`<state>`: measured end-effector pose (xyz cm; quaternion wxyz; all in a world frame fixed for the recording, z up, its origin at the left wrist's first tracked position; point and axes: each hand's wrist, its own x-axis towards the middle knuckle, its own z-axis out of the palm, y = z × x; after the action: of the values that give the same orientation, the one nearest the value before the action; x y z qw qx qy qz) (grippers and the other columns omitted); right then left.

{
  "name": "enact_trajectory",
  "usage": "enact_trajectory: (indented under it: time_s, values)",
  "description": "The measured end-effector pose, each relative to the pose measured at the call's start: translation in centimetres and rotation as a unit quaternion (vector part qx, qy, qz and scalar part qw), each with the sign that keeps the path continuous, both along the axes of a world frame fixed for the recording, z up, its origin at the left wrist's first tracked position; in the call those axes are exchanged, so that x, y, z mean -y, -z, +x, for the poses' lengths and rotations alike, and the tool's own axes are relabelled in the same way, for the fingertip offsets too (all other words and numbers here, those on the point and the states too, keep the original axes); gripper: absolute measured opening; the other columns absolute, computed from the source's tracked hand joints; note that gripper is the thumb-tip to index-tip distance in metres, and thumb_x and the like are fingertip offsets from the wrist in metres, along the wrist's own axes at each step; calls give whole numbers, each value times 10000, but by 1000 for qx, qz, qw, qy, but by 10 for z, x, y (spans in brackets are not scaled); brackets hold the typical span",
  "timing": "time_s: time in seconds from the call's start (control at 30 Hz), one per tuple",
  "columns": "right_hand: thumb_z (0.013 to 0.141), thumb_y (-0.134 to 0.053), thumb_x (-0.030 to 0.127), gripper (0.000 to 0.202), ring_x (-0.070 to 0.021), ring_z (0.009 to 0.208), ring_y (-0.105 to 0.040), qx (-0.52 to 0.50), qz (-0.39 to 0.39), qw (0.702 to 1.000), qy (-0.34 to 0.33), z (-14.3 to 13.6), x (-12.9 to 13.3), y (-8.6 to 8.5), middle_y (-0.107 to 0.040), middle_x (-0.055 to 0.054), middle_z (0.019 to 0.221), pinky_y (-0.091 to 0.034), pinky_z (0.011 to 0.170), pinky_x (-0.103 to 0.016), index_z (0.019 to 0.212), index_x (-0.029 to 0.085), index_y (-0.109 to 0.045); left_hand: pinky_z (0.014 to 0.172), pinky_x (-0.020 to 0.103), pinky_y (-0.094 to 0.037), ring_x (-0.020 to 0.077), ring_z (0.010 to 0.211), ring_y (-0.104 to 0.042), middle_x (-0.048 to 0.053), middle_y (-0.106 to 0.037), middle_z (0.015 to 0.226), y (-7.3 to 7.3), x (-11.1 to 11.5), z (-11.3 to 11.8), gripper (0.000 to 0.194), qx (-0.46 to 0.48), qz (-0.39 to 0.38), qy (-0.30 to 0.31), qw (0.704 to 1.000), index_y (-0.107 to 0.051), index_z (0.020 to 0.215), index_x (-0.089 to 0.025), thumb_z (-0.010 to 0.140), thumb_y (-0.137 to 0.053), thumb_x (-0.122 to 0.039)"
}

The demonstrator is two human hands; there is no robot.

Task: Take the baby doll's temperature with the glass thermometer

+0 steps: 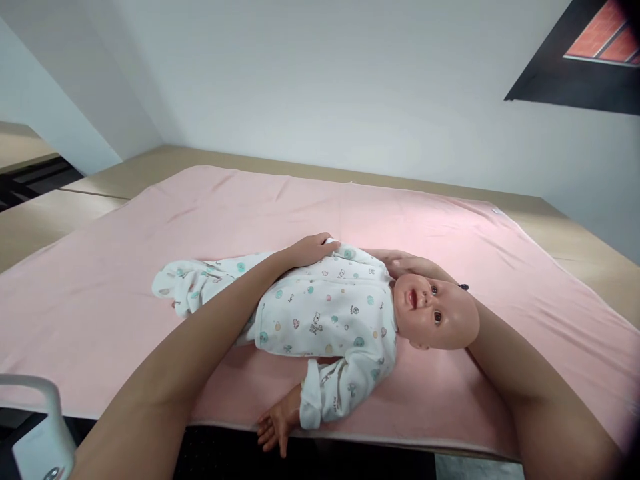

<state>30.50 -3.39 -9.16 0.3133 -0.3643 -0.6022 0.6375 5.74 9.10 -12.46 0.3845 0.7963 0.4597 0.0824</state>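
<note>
A bald baby doll [436, 312] in a white printed sleepsuit [325, 307] lies on its back, head to the right and legs to the left. Its near arm reaches toward the table's front edge, and the bare doll hand [280, 421] hangs just over it. Across the doll's body, my left hand [315, 248] curls its fingers on the sleepsuit at the far arm. Behind the doll's far shoulder my right hand [403, 263] holds it by the upper arm, its fingertips partly hidden. My right forearm passes behind the doll's head.
A pink blanket [125, 280] covers most of the wooden table [55, 217]. Behind stands a white wall [340, 87], with a dark-framed window [575, 57] at upper right. A white, curved object [43, 427] is at lower left.
</note>
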Motion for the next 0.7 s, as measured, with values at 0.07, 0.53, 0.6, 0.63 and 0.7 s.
enact_trajectory:
  time_s: [0.07,0.53,0.6,0.63,0.7]
  values:
    - [853,-616,565,616,-311,1495,-336,-24,10,1000,16,2,5,-4,-541,-34,1496,-337,1207,-489,1397,279,-569,974,388,-458,272,1120,-605,62,-662,1262,0,0,0,518,-2,-1,-1,1000,-595,1122,-250,905,-381,-669]
    - [995,-554,422,540,-251,1522,-280,149,108,980,-72,40,-40,-19,-361,-24,1628,-245,1249,-466,1513,302,-462,1080,432,-375,336,1421,-370,130,-408,1580,-47,10,-32,860,-115,25,30,993,-244,1564,-264,878,-382,-763]
    - [1006,-531,429,548,-269,1489,-351,221,154,951,-153,38,-26,-39,-397,-30,1608,-310,1223,-478,1534,314,-438,1056,393,-387,321,1390,-415,82,-432,1572,-78,29,-50,819,-134,31,80,987,-253,1558,-330,878,-423,-752]
    - [993,-556,432,548,-279,1467,-387,275,182,927,-181,35,-17,-48,-431,-36,1587,-330,1214,-473,1521,319,-463,1040,375,-395,312,1351,-458,63,-455,1555,-93,39,-57,755,-139,31,123,982,-327,1526,-346,888,-437,-733]
    - [965,-600,437,523,-308,1463,-388,350,225,882,-223,26,4,-60,-471,-49,1557,-328,1211,-490,1468,303,-543,1008,340,-408,288,1288,-517,41,-501,1512,-117,60,-66,627,-169,-2,227,959,-463,1443,-351,908,-480,-678]
